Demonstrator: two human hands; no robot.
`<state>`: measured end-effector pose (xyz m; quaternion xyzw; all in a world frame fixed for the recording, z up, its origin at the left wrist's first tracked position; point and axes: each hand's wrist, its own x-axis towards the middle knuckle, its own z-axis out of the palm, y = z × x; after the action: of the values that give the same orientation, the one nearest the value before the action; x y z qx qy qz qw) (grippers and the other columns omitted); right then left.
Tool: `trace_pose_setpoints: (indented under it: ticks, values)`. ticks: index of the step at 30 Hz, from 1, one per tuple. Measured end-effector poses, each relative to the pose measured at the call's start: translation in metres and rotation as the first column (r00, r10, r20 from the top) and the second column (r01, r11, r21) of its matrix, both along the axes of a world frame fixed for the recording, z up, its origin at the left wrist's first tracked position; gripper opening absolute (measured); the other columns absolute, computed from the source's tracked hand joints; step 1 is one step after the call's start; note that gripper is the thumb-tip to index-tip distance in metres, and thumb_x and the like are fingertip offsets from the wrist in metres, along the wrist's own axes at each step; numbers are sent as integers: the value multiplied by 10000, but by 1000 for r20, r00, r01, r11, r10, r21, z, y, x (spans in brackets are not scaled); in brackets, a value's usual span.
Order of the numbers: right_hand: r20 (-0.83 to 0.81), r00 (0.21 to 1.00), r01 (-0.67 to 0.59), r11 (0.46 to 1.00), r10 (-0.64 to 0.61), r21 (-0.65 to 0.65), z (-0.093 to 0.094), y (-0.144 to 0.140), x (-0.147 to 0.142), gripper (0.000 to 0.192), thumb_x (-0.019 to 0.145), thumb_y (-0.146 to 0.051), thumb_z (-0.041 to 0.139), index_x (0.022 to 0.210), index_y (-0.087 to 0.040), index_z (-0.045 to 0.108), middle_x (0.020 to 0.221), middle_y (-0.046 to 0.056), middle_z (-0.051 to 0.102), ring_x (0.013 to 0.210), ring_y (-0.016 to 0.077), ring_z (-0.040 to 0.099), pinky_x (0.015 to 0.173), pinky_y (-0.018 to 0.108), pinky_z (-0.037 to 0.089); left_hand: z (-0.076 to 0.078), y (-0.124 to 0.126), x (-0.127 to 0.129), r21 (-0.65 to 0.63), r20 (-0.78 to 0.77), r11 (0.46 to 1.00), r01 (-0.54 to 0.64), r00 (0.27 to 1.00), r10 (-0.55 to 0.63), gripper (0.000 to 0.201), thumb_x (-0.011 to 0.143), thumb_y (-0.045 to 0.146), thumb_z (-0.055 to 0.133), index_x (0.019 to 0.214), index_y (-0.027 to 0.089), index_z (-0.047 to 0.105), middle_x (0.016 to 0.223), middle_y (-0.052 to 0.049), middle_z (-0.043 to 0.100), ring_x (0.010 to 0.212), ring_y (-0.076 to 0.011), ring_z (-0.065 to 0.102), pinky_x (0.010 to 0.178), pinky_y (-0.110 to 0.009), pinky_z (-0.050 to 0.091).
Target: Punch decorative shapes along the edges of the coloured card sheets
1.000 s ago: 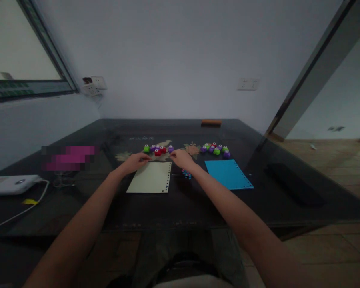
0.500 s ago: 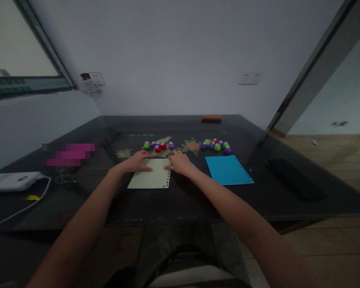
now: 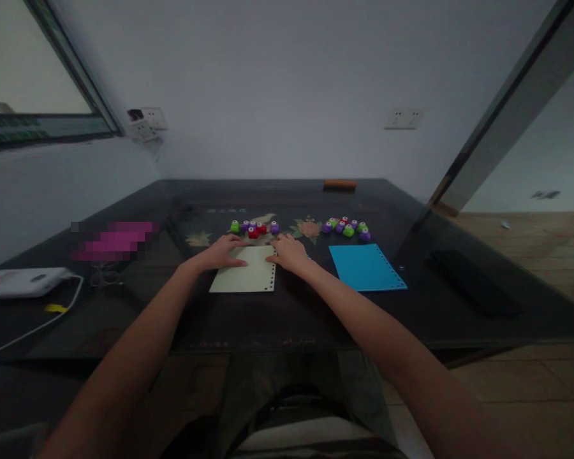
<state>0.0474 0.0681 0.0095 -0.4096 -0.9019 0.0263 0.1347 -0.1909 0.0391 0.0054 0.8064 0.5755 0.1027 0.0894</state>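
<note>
A pale cream sheet (image 3: 246, 275) with punched holes along its right edge lies flat on the dark table. My left hand (image 3: 222, 250) rests on its far left corner, thumb stretched over the paper and fingers apart from it. On the far right corner is my right hand (image 3: 289, 252), its thumb over the holed edge and its fingers forward. Just beyond my hands sits a group of small red, green and purple eyed figures (image 3: 253, 228). A similar group (image 3: 347, 227) stands to the right, behind a blue sheet (image 3: 367, 268) with holes along its right edge.
A pink pixelated patch (image 3: 119, 241) and a white device (image 3: 23, 282) with a cable are on the left. A long black object (image 3: 471, 284) lies at the right. An orange-brown bar (image 3: 339, 184) is near the back edge, by the wall.
The cream sheet has slid slightly away and to the right under both hands. The view has shifted a little; the figures and blue sheet keep their places.
</note>
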Motion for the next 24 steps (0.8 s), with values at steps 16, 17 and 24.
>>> trace_pose_setpoints:
  ticks: [16, 17, 24]
  values:
    - [-173, 973, 134, 986, -150, -102, 1, 10, -6, 143, 812, -269, 582, 854, -188, 692, 938, 94, 695, 869, 225, 630, 683, 295, 454, -1, 1, -2, 26, 21, 1000, 11, 1000, -12, 667, 670, 557, 644, 1211, 173, 577, 1233, -141, 536, 1164, -315, 474, 998, -418, 349]
    - [-176, 972, 136, 984, -154, -111, 1, 10, -6, 143, 812, -262, 580, 849, -186, 694, 931, 99, 696, 864, 228, 631, 683, 300, 455, -1, 1, -2, 31, 28, 999, 11, 1000, -11, 665, 662, 558, 650, 1199, 172, 580, 1227, -140, 541, 1166, -317, 472, 1003, -422, 343]
    - [-223, 963, 119, 980, -153, -157, -2, 11, -7, 160, 811, -233, 555, 809, -169, 703, 919, 124, 691, 879, 250, 628, 709, 326, 455, -1, 0, -1, 63, 119, 998, 0, 993, -8, 634, 601, 534, 712, 1105, 168, 594, 1178, -129, 574, 1156, -328, 467, 1007, -442, 330]
